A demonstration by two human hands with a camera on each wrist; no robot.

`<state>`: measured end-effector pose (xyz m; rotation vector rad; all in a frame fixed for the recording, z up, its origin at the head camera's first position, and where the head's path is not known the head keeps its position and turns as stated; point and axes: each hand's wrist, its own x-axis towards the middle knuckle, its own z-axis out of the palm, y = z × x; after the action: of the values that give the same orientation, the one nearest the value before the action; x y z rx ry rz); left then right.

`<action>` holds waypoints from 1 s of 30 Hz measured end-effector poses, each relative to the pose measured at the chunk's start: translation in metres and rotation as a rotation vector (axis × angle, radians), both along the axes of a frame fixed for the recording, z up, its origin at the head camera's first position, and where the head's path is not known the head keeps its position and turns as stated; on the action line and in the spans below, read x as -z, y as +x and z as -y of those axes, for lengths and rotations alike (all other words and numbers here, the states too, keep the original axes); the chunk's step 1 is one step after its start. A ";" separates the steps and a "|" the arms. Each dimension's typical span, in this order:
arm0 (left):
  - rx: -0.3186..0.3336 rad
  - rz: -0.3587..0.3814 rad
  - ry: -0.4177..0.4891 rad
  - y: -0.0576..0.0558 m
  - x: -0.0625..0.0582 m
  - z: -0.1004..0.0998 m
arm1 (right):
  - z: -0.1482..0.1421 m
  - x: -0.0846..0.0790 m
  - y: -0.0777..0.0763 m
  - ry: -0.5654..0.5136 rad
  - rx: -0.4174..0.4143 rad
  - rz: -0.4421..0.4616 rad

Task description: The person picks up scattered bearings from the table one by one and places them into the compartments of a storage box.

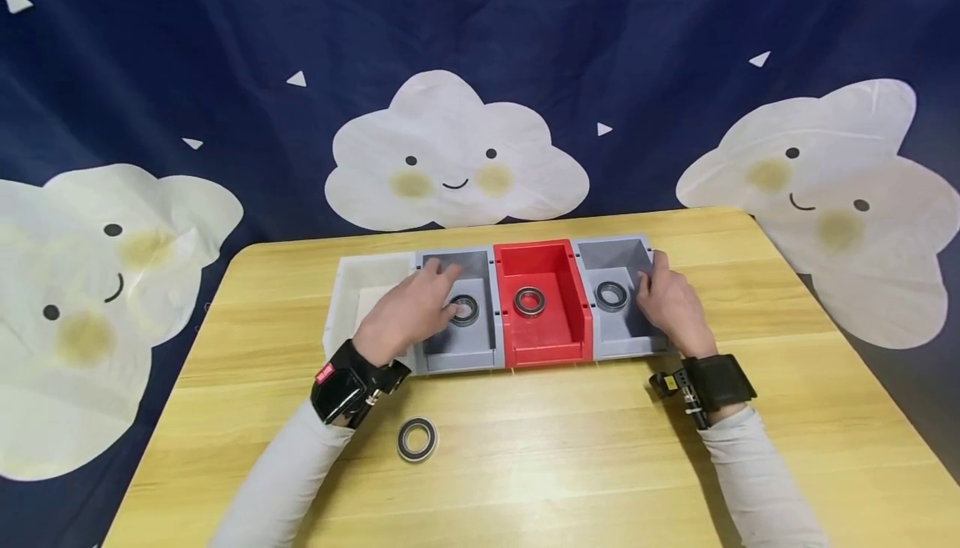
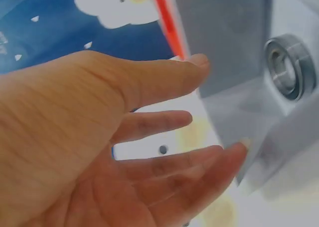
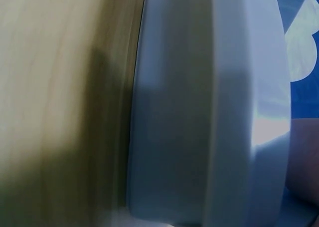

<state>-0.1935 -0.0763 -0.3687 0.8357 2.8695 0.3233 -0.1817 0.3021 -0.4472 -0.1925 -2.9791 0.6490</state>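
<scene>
My left hand (image 1: 408,310) hovers over the left grey bin (image 1: 457,356), fingers spread and nothing between them. Inside that bin lies a ball bearing (image 1: 467,309), partly behind the fingertips; in the left wrist view the bearing (image 2: 290,67) is apart from the hand (image 2: 124,137). My right hand (image 1: 675,302) grips the right side wall of the right grey bin (image 1: 626,348), thumb on the inner side. A second bearing (image 1: 611,296) lies in this bin. The red bin (image 1: 547,335) between them holds another bearing (image 1: 529,301).
A white bin (image 1: 333,298) ends the row on the left, partly covered by my left hand. One loose bearing (image 1: 417,439) lies flat on the wooden table (image 1: 540,448), in front of the bins. Behind the table hangs a dark blue cloud-patterned curtain (image 1: 525,22).
</scene>
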 end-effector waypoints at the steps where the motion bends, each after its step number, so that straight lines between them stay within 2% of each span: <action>1: 0.007 -0.024 0.005 0.003 -0.004 0.003 | 0.000 0.000 0.000 0.001 0.001 -0.002; 9: 0.020 -0.236 0.034 0.027 -0.017 0.022 | -0.001 -0.001 0.001 0.011 -0.006 -0.018; 12: 0.031 -0.271 0.039 0.040 -0.020 0.026 | -0.001 -0.001 0.002 0.013 -0.013 -0.027; 14: 0.041 -0.269 0.043 0.051 -0.019 0.028 | -0.001 -0.001 0.003 0.012 -0.015 -0.031; 17: 0.057 -0.226 0.042 0.067 -0.015 0.031 | -0.001 -0.001 0.002 0.010 -0.016 -0.028; 22: 0.100 -0.155 0.031 0.095 0.001 0.033 | -0.001 -0.001 0.002 0.005 -0.011 -0.008; 25: 0.121 -0.145 0.026 0.109 0.011 0.033 | -0.001 -0.001 0.002 0.001 -0.010 -0.009; 30: 0.091 -0.120 0.001 0.125 0.026 0.038 | 0.000 -0.001 0.003 0.007 -0.022 -0.033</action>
<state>-0.0683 -0.1140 -0.3945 1.0145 2.9282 0.2727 -0.1790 0.3025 -0.4467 -0.1470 -2.9555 0.6382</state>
